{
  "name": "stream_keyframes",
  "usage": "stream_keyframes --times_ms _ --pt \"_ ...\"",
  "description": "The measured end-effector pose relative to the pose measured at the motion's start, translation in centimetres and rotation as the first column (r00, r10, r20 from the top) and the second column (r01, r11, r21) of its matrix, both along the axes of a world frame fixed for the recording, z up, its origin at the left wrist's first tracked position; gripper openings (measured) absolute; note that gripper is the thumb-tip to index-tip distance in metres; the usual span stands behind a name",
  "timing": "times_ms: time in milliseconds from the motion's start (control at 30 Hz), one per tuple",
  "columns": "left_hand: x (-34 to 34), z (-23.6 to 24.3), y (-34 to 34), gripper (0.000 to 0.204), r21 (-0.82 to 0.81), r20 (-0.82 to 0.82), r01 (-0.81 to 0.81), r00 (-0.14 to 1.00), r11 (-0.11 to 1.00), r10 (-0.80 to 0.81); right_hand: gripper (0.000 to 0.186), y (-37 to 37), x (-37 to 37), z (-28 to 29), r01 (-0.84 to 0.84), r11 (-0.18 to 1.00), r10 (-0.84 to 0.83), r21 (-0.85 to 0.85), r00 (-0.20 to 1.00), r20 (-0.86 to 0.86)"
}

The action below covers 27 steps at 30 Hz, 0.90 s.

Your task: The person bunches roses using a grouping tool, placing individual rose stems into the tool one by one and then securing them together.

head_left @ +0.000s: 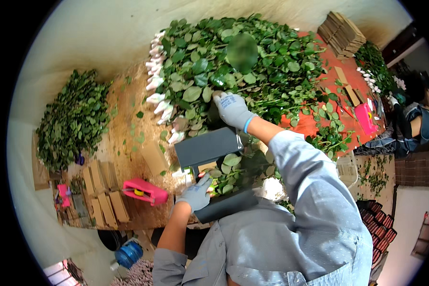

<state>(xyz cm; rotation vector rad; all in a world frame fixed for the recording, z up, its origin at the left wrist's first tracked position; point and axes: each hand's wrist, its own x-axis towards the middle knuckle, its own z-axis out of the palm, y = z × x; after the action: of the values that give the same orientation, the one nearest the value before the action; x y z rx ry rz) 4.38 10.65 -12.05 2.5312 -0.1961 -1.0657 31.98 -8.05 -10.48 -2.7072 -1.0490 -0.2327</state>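
Note:
My left hand (196,194), in a grey glove, is at the near left end of a dark grey stand (209,147). Its fingers close around the heads of a few roses, with reddish petals just visible at the fingertips. The leafy stems (231,169) of these roses lie to the right, between the stand's two dark panels. My right hand (232,110), also gloved, reaches over the far panel into a large heap of rose stems (267,71). Its fingers are closed at the heap's near edge; leaves hide what they grip. White-sleeved flower heads (156,83) line the heap's left side.
A pink holder (146,190) and cardboard pieces (103,175) lie on the wooden table at left. Another leafy heap (74,119) sits farther left. Stacked cardboard (341,34) and a second pink holder (365,119) stand at right. Another person (417,121) works at far right.

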Motion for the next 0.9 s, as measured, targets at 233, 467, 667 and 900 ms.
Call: stream_keyframes --times_ms 233,467,667,900 --pt "-0.2 -0.8 0.3 0.063 -0.026 0.052 0.018 0.999 0.999 -0.017 0.03 -0.9 1.7 -3.6 0.073 0.92 -0.105 -0.385 0.993 -0.062" --pt "-0.3 -0.8 0.4 0.065 -0.007 0.025 0.018 1.0 1.0 -0.018 0.027 -3.1 1.4 1.1 -0.079 0.867 0.082 -0.492 0.997 -0.017" --pt "-0.6 -0.5 0.3 0.062 -0.037 0.011 -0.031 0.999 0.999 0.032 0.032 -4.5 2.7 9.0 0.166 0.959 -0.092 -0.228 0.949 0.302" --pt "-0.6 -0.9 0.2 0.06 -0.005 0.061 0.004 0.998 1.0 -0.004 0.033 -8.6 3.1 14.9 0.069 0.93 -0.271 0.362 0.794 0.545"
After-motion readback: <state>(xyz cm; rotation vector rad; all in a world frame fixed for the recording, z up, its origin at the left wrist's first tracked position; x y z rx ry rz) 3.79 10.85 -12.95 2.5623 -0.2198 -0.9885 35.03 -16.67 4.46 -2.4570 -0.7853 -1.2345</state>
